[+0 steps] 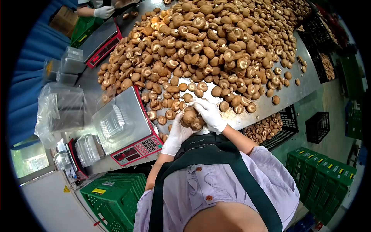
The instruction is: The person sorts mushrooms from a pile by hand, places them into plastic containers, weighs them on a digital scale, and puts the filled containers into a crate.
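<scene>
My left hand [178, 133] and my right hand [210, 116], both in white gloves, meet at the near edge of the metal table. Between them is a small bunch of brown shiitake mushrooms [191, 118]. The left fingers curl around the bunch from the left, and the right fingers close on it from above and the right. A large heap of shiitake mushrooms [216, 50] spreads over the table just beyond my hands. To the left stands a red-framed digital scale [133, 149] with a clear plastic tray [114, 121] on its plate.
A second scale [104, 48] stands farther back, near a co-worker's gloved hand [104, 12]. Stacked clear trays [88, 149] and a plastic bag [52, 112] lie at left. A black crate of mushrooms [284, 125] sits below the right edge. Green crates [322, 174] are stacked on the floor.
</scene>
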A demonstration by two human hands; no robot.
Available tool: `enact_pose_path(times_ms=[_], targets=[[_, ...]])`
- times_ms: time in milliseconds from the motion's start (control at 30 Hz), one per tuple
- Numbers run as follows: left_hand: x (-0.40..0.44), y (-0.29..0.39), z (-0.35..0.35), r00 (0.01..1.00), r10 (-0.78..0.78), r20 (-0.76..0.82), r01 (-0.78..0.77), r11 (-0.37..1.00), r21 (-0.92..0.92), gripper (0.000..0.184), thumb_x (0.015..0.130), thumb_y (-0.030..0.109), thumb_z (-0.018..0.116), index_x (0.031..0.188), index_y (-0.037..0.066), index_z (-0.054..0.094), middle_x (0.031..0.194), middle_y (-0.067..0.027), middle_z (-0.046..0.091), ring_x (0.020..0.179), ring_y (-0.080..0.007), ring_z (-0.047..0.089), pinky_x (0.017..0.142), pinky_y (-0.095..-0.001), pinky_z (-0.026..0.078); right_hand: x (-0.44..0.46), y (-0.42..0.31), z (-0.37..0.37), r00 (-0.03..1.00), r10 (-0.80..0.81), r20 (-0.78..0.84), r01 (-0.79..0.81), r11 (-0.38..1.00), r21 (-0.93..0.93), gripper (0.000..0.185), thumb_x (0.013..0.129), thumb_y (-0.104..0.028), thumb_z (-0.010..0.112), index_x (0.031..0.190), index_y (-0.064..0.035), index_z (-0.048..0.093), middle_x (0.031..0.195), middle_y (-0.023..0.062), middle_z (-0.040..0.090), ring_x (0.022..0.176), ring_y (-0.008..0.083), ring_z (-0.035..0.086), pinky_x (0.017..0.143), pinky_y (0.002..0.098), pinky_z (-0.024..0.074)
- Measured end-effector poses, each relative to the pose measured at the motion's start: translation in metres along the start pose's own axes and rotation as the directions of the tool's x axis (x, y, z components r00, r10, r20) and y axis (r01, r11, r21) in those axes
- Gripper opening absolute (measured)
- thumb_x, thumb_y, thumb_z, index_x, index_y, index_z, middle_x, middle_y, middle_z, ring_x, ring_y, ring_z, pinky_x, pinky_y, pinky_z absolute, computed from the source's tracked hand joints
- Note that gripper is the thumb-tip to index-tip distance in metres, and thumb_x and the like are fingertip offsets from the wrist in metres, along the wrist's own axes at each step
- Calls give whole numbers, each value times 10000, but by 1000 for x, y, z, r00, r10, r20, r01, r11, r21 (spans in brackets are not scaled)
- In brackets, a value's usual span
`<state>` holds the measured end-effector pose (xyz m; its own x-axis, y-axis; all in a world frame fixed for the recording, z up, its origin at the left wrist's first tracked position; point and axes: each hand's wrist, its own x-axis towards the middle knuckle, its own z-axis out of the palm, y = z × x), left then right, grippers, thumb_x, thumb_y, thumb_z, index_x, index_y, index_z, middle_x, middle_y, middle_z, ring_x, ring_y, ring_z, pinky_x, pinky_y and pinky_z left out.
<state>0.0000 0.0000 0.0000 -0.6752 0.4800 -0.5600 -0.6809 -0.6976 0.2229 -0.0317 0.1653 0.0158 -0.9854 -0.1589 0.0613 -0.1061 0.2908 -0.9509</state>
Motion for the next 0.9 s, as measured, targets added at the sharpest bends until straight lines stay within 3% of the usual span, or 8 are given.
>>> enact_pose_path(times_ms=[67,167,433,567,667,767,833,900], targets=[[-2,2,11,992,1,-129,-1,1000,-1,614,940,491,375,1400,91,304,1419,-167,365,1296,-347,387,1008,-600,343,-4,2,-6,984,155,85,-169,967,189,340,808,-237,702,1092,-61,638,1157,162,612,1010,264,618,857,330,493],[-5,10,18,992,56,-117,-47,996,78,611,945,491,360,1401,87,305,1416,-174,365,1298,-341,385,1007,-597,347,-6,-23,-9,987,-157,-26,156,987,-30,337,799,-206,719,1075,-29,640,1057,128,657,930,219,650,824,290,501],[-3,6,-6,999,-5,46,8,999,-48,599,897,352,551,1387,89,326,1356,-156,429,1235,-333,454,992,-615,375,-12,-19,-6,993,-118,33,120,990,-76,295,799,-170,715,1054,-34,655,979,126,685,877,185,662,777,288,517],[-2,5,-12,1000,-6,24,6,1000,15,640,867,331,591,1406,125,314,1370,-148,410,1238,-338,449,984,-614,384,-14,-25,-14,995,79,66,-78,997,-18,223,844,-136,667,1029,-13,653,958,115,689,839,114,646,753,244,508],[-11,8,-6,988,32,151,-22,998,-64,652,839,346,604,1384,96,349,1353,-164,429,1228,-337,458,1020,-541,389,-18,-10,-28,998,54,-28,-53,997,61,204,907,-171,560,1016,-26,652,839,106,676,733,138,642,670,260,502],[-12,12,-16,954,29,299,36,977,-211,692,822,359,619,1375,47,346,1329,-198,448,1219,-326,472,1035,-495,388,-28,-24,-53,922,339,186,-384,748,541,243,951,-216,509,949,-3,626,854,81,672,734,139,632,624,284,488],[-22,24,-6,948,130,291,-81,981,-174,695,780,355,654,1322,6,392,1251,-226,498,920,-227,507,801,-374,435,-25,-21,-74,954,256,154,-291,917,273,388,967,-349,468,854,-19,636,779,118,667,690,195,643,602,330,486],[-40,47,-5,929,192,316,-116,963,-243,642,746,310,671,1264,-1,454,1199,-229,527,760,-159,452,671,-297,394,-26,-31,-95,801,389,455,-201,890,-409,568,925,-539,442,781,-36,662,690,166,647,647,269,640,614,374,493]])
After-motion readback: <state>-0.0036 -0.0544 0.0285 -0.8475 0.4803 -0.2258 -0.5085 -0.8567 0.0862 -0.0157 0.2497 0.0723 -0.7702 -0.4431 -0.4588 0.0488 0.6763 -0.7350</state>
